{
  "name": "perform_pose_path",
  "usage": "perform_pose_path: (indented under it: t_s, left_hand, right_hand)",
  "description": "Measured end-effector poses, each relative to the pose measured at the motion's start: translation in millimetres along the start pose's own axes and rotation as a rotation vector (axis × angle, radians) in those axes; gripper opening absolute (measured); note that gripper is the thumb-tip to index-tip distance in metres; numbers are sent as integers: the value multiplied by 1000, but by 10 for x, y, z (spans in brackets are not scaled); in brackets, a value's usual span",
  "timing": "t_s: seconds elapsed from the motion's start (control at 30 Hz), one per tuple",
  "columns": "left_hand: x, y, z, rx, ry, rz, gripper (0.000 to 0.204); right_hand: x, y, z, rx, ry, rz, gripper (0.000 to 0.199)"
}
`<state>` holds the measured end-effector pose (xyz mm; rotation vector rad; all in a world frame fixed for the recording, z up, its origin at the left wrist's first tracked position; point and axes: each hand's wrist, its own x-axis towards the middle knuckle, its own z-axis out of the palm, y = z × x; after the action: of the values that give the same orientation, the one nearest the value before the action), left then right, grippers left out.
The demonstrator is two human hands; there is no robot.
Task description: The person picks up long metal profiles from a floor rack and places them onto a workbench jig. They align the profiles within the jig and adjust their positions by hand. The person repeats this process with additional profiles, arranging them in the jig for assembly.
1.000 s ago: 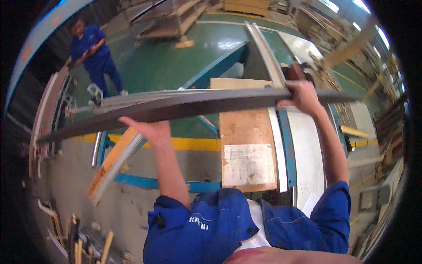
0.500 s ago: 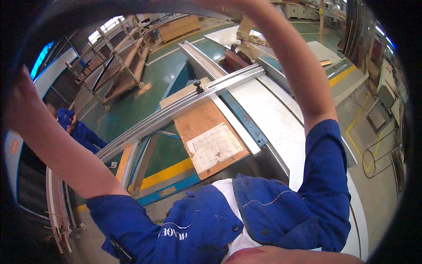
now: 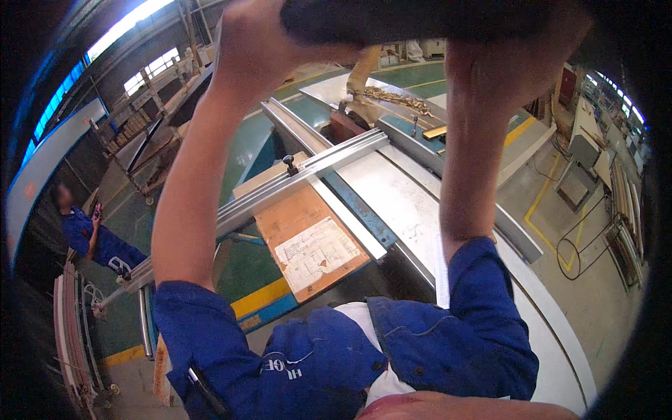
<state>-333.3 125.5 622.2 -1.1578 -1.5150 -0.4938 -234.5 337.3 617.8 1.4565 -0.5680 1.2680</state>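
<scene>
My left hand point(image 3: 253, 45) is gripping one dark board point(image 3: 413, 19); my right hand point(image 3: 500, 70) is touching it, grip unclear. One printed sheet point(image 3: 318, 253) is lying on one wooden panel point(image 3: 283, 213).

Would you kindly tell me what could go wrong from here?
The dark piece, up at the left hand and right hand, looms close to the camera, so it might bump the head or block the view. Their grip is partly hidden; a slip could perhaps drop it onto the metal rail below.
</scene>
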Motion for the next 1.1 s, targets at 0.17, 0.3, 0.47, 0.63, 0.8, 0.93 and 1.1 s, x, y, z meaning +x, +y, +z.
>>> perform_pose_path:
  t_s: [0.17,0.3,0.47,0.63,0.8,0.93,1.1]
  left_hand:
    - [-1167,-664,-413,388,-79,-216,64]
    - [-1977,-723,-860,697,218,-450,73]
    - [-2410,-21,-670,-644,973,-1227,69]
    - [-2565,-118,-631,-742,1374,-1362,65]
    - [-3656,-503,-1388,-310,1449,-1642,63]
    - [-4751,-793,-1954,-42,1459,-1860,75]
    - [-5804,-1174,-2201,218,1423,-1995,74]
  right_hand:
    - [-716,-111,-366,-11,461,260,51]
    - [-1208,174,-266,85,635,366,54]
    - [-1803,541,269,288,588,402,46]
    - [-2646,743,458,216,826,820,43]
    - [-2750,506,-1412,-253,974,992,61]
    - [-3406,250,-2469,-476,1095,1298,63]
    - [-4952,119,-2086,-531,1186,1449,53]
